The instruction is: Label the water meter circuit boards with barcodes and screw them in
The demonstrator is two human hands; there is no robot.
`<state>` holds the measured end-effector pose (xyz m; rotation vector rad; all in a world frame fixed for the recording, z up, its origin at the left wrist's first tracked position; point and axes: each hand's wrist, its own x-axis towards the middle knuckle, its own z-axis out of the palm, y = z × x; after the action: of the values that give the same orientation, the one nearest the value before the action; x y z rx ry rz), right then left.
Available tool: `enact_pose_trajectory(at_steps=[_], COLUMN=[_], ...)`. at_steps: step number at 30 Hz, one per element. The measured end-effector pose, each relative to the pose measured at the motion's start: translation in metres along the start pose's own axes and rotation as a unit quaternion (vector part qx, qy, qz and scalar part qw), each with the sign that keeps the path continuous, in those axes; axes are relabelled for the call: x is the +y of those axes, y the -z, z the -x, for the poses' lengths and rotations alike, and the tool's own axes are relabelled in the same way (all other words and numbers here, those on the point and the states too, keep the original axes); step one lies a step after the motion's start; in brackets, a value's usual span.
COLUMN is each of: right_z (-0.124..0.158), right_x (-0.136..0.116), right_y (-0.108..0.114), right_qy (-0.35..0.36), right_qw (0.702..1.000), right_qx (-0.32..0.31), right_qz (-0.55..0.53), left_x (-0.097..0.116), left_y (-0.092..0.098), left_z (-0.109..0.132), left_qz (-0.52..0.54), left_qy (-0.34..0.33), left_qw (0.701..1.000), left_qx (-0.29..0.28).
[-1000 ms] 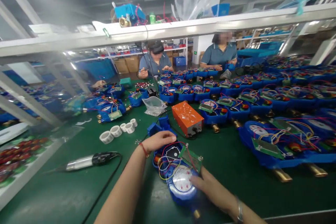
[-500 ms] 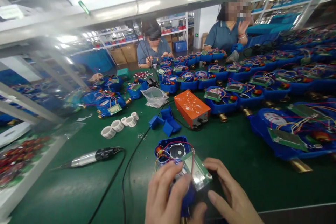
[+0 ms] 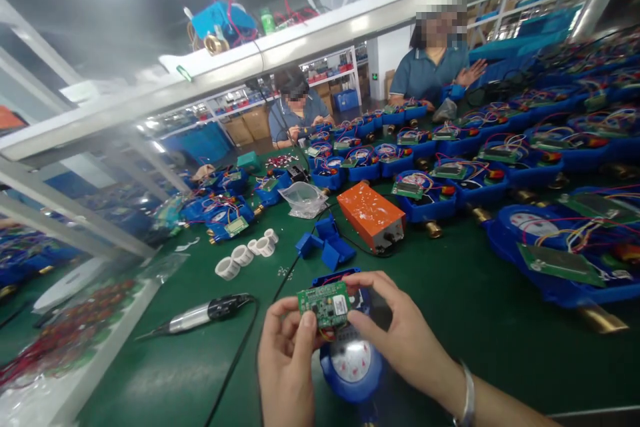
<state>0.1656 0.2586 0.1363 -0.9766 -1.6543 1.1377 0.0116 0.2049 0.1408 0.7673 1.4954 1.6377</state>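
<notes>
Both my hands hold a small green circuit board (image 3: 325,304) upright above a blue water meter (image 3: 351,360) that lies on the green table near the front edge. My left hand (image 3: 287,363) pinches the board's left end with thumb and fingers. The board's right end is gripped by my right hand (image 3: 400,337), which wears a silver bracelet. Coloured wires run from the board down into the meter's open blue housing. The meter's round white dial shows below the board.
An electric screwdriver (image 3: 200,313) with a black cable lies left of my hands. White rings (image 3: 243,255), loose blue parts (image 3: 327,246), an orange box (image 3: 371,216) and a plastic bag (image 3: 303,199) lie beyond. Many blue meters (image 3: 550,247) crowd the right side. Two people sit across the table.
The board has been lifted off the meter and turned upright between both hands. The view has tilted up slightly. The far right person has lowered a hand.
</notes>
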Motion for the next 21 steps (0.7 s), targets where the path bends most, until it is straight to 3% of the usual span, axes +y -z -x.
enact_pose_trajectory(at_steps=[10,21], right_z=[0.001,0.014], right_x=[0.009,0.021], right_y=[-0.01,-0.011], right_qy=[-0.016,0.002], right_qw=[0.998,0.998], right_qx=[0.006,0.014], right_qz=[-0.066,-0.058], left_x=[0.006,0.007], left_y=[-0.012,-0.009], left_z=[0.005,-0.008], left_qz=[0.0,-0.119], left_qy=[-0.032,-0.111], left_qw=[0.999,0.987], left_qx=[0.011,0.0])
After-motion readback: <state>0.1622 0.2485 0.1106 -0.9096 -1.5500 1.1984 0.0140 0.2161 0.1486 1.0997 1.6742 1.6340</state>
